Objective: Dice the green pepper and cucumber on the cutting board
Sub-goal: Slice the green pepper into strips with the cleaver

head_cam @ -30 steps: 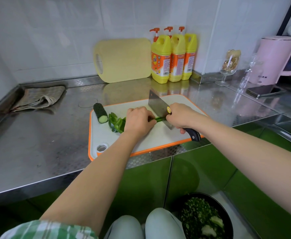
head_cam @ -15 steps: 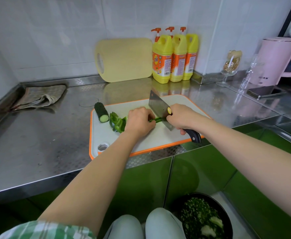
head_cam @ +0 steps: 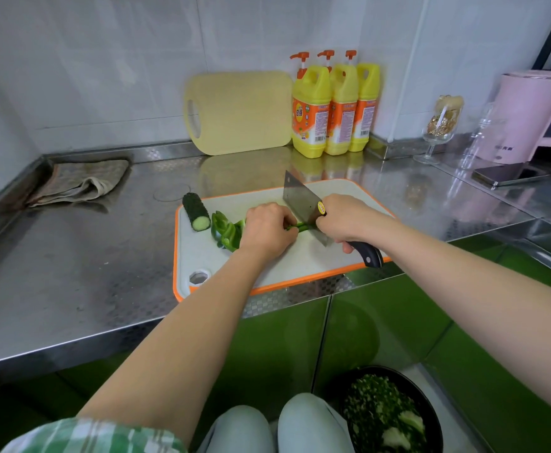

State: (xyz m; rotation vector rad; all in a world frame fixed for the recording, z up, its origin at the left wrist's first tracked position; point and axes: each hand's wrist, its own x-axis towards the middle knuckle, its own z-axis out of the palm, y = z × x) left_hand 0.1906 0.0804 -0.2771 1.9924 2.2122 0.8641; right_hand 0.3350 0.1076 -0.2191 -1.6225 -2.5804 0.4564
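Between the two hands, a strip of green pepper lies under the cleaver. The left hand holds it down with curled fingers; the right hand grips the cleaver handle. Just left of the left hand wait larger pepper pieces, then the cucumber, undiced, on the cutting board. I judge most dicing remains.

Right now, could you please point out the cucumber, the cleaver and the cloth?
cucumber (head_cam: 195, 209), head view, on its dark skin
cleaver (head_cam: 300, 200), head view, on the flat of the blade
cloth (head_cam: 78, 183), head view, on its folded middle
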